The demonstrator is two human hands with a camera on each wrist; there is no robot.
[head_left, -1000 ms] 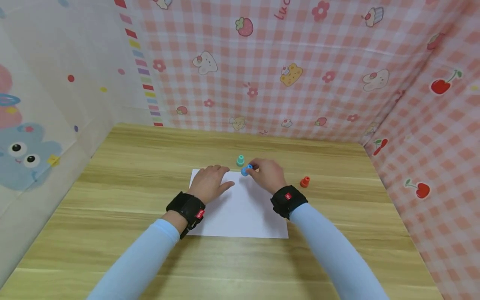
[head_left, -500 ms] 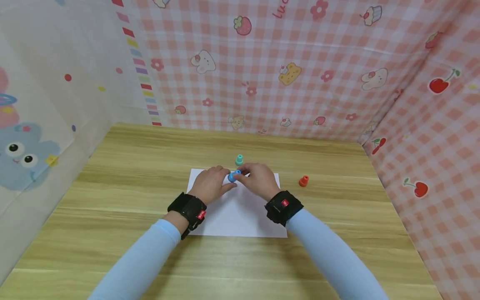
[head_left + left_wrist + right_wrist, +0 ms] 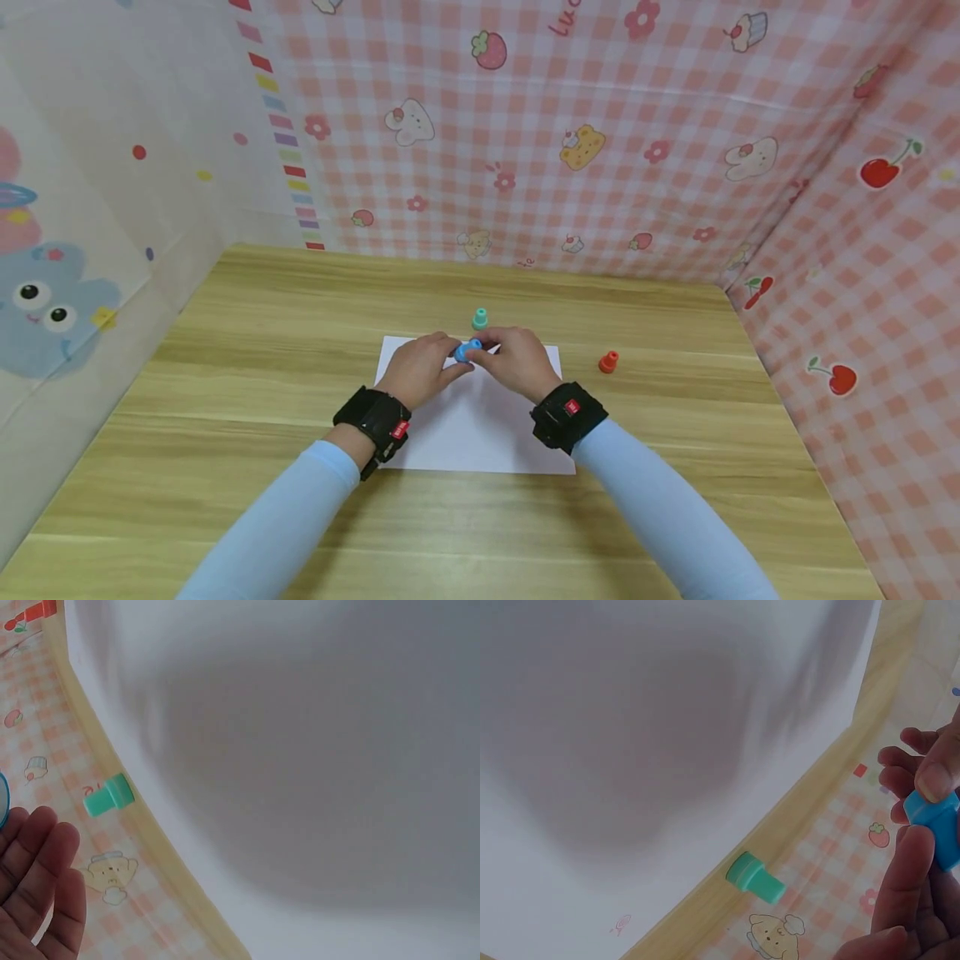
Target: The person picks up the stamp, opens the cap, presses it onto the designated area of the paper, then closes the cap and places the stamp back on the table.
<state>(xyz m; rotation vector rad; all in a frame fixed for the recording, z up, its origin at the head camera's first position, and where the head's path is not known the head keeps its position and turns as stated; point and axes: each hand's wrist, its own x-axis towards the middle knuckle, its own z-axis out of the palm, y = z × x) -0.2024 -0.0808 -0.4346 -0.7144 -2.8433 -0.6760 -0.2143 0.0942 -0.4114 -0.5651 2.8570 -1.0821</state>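
You have a sheet of white paper (image 3: pixel 480 437) lying around the middle of the table (image 3: pixel 480 533), short of its near edge. Above the sheet's far part, your left hand (image 3: pixel 417 371) pinches the wide end of the blue stamp (image 3: pixel 467 351) between thumb and fingertips, while your right hand (image 3: pixel 517 358) grips its narrower end. With both holds at the fingertips, an uneven pull could make the stamp slip and drop; if its face carries ink, which you cannot tell here, a stray print might spoil the sheet. Toward the table's right edge stands the red stamp (image 3: pixel 609 362). Just beyond the paper, toward the table's far edge, stands the green stamp (image 3: pixel 480 318); your right fingers are near, so a sudden jerk forward could topple it.
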